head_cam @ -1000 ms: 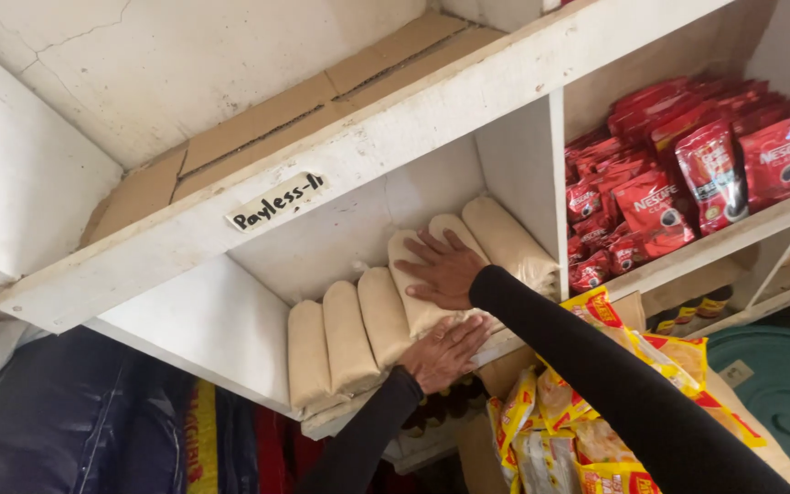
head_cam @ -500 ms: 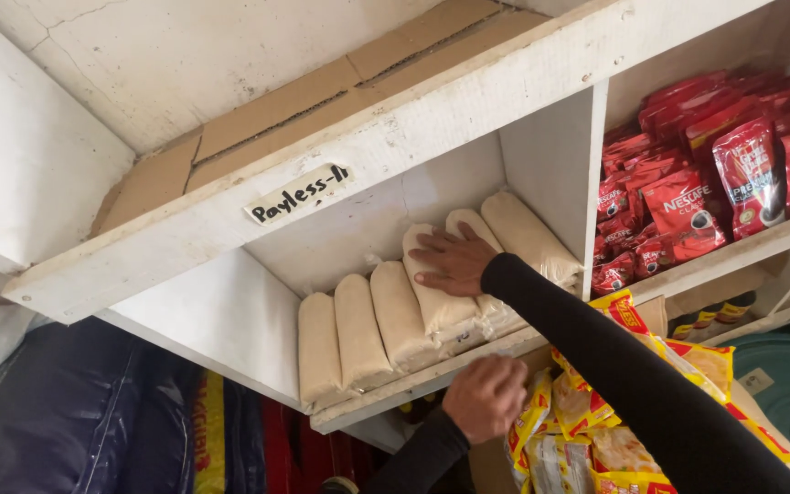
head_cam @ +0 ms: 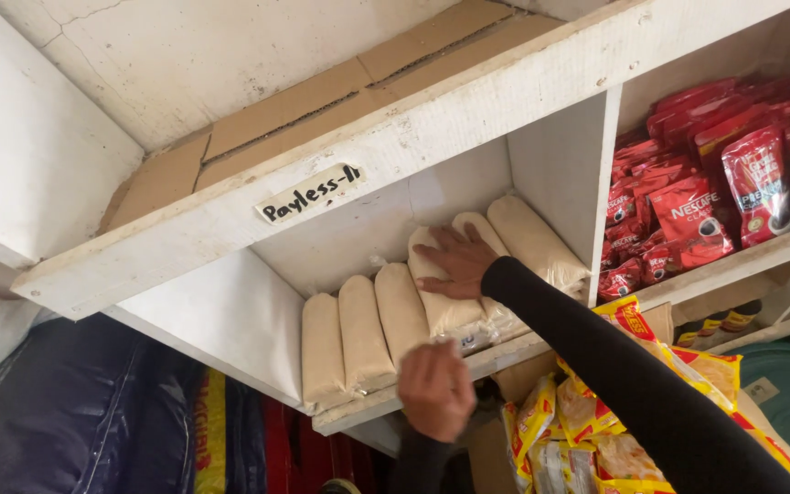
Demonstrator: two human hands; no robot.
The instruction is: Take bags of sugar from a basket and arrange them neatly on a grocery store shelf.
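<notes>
1. Head view, shelf: a white wooden shelf (head_cam: 432,384) holds a row of six pale, soft packs lying side by side, long axes running from near edge to far wall. The row fills the right part of the compartment; the left part is bare board.

2. Head view, right hand (head_cam: 454,261): palm down, fingers spread and released, pressed flat on the fourth pack (head_cam: 445,311) counted from the left. Fingertips (head_cam: 427,236) reach the far end of that pack; the heel of the hand sits at its middle. Nothing is grasped. The black sleeve (head_cam: 633,384) crosses from lower right over the shelf edge.

3. Head view, left hand (head_cam: 436,389): held just in front of the shelf's near edge, below the third and fourth packs. Only the back of the hand shows, fingers curled inward. Whether it grips anything cannot be told. It appears to touch or nearly touch the shelf edge; contact is not certain.

4. Head view, neighbours: the fifth and sixth packs (head_cam: 532,238) lie just right of the right hand, against the white divider (head_cam: 564,174).

5. Head view, surroundings: red sachets (head_cam: 715,183) fill the right compartment. Yellow packets (head_cam: 578,430) hang below the shelf, near right. A dark blue sack (head_cam: 75,412) sits lower left. Cardboard (head_cam: 322,101) lies on top of the unit.
</notes>
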